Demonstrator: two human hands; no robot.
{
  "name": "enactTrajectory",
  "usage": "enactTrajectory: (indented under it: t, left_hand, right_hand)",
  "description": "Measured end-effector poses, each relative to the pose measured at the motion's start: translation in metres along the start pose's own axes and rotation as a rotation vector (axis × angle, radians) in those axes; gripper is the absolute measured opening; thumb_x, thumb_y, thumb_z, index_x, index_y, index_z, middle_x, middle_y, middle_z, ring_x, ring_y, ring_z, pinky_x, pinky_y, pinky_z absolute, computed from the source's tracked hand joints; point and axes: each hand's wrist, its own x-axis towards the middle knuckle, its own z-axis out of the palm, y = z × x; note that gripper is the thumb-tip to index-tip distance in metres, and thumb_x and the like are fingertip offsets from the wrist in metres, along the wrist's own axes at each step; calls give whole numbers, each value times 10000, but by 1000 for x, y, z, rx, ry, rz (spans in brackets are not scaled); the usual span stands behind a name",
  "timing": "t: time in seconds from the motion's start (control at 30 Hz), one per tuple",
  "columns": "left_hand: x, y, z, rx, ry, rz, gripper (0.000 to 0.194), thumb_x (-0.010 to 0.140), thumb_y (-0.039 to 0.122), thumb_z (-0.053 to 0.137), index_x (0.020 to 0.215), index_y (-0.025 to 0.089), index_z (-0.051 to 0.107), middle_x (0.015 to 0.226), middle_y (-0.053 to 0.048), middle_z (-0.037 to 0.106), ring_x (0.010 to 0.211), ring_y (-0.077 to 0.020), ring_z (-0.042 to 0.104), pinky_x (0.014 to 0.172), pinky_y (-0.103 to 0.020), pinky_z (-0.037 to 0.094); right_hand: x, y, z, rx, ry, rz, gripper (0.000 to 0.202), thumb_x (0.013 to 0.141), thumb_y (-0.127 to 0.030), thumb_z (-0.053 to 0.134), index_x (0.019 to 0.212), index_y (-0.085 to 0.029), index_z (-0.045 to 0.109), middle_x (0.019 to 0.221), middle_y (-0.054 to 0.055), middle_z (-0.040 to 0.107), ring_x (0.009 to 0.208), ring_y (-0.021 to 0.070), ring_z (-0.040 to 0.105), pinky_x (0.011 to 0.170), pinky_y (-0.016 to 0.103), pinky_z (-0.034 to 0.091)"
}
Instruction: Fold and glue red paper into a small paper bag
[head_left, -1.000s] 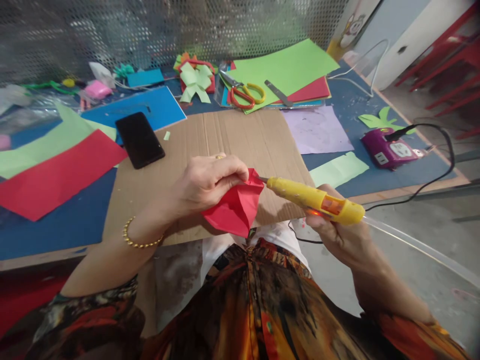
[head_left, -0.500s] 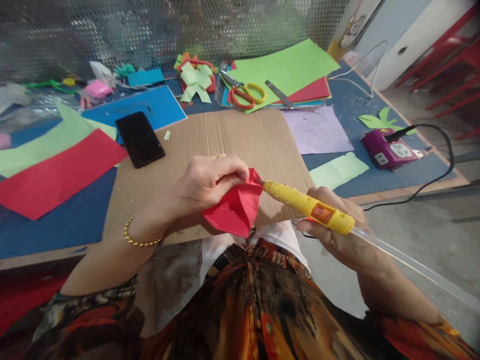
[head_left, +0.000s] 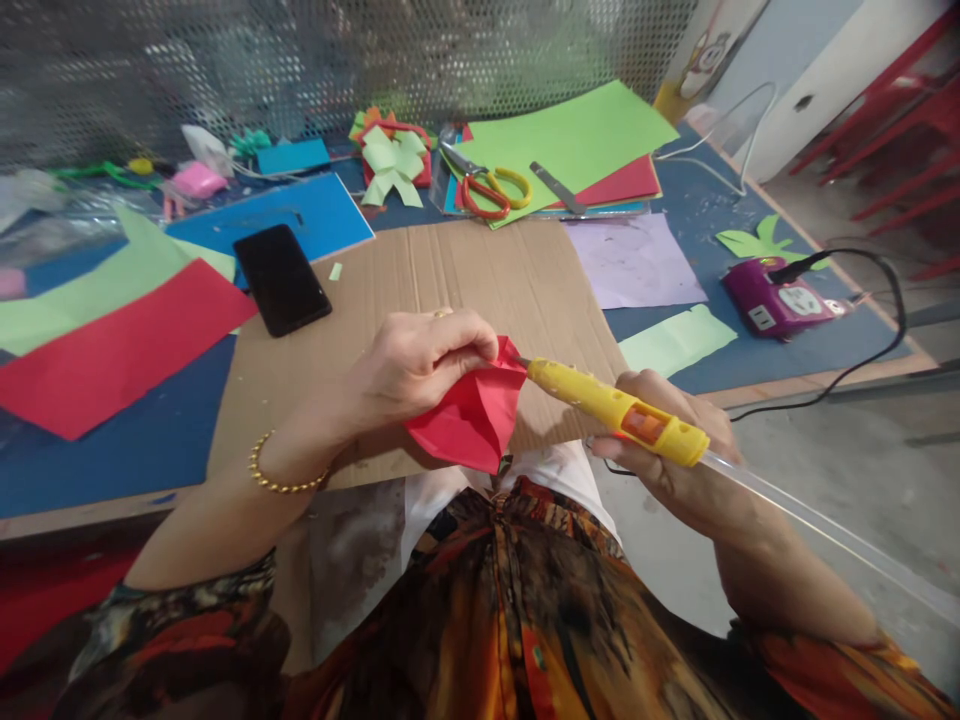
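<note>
- At the far left, a flat strip of red paper lies slantwise on the table, its right end near the phone, which overlaps the upper left part of the cardboard.
- The left hand comes in from the lower left over the cardboard, its thumb and fingers pinching the upper part of the folded red paper.
- The folded red paper hangs from that pinch, in front of the person and over the near edge of the cardboard. It spreads down and to the left, with one corner pointing down toward the person. Its upper right edge, just beside the fingertips, faces the glue gun.
- The metal nozzle is at that upper right edge; whether it touches the paper or sits just beside it, I cannot tell.
- The glue gun's long axis slopes down to the right, away from the paper, so its narrow end is nearest the left hand's pinch.
- The right hand is closed around the gun's rear part from below and the right, farther from the paper than the left hand.
- The clear glue stick trails out behind, roughly carrying on the gun's line.
</note>
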Motion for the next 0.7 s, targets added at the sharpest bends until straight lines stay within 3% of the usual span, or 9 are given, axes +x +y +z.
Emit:
enactTrajectory:
  t: [0.1,0.4,0.7]
  left_hand:
    - [0,0,0,-7,-9,1,183,1053,168,592,946,221,730,849,4,804,693,-103,713,638,-200,494]
    - [2,0,0,-57,73,96,166,1006,69,627,927,199,696,837,16,802,707,-90,729,645,-176,493]
    - [0,-2,2,-52,29,20,159,1022,119,614,936,208,714,862,8,814,703,-96,724,660,-190,506]
  right_hand:
    - [2,-2,0,1,28,-17,441,1048,-641,611,817,-281,505,674,-19,523,508,149,354,518,337,297]
    - [0,0,-2,-21,9,-30,402,1060,-612,616,859,-282,506,686,-24,521,528,144,363,547,333,296]
    - [0,4,-2,1,-17,-10,434,1054,-646,601,848,-277,502,698,-20,542,548,152,417,561,329,318]
